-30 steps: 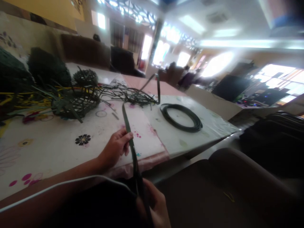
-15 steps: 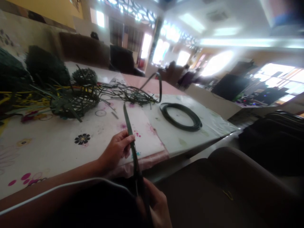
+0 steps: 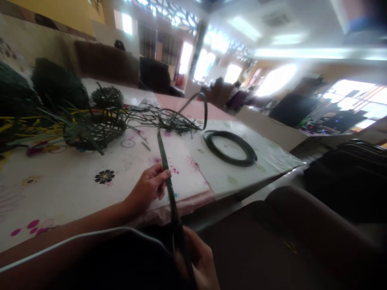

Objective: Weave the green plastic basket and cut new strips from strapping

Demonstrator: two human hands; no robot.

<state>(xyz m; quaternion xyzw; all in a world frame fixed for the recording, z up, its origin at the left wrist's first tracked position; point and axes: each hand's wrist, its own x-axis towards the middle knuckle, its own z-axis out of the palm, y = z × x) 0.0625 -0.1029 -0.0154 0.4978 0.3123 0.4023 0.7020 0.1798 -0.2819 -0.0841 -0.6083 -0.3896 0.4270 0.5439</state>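
Note:
A long dark green strip runs from my lap up across the table edge. My left hand pinches it near the table's front edge, thumb and fingers closed on it. Lower down, my right hand is wrapped round the same strip close to my body. A half-woven dark green basket lies on the table beyond my left hand, with loose strips sticking out of it. To the right of the strip rests a flat coil of dark green strip.
The table wears a white flowered cloth. A small woven ball, dark heaps and yellow strips crowd its far left. A tangle of loose strips lies at the middle. Dark chairs stand to the right.
My left hand has slid slightly up along the strip. The rest stays as it was.

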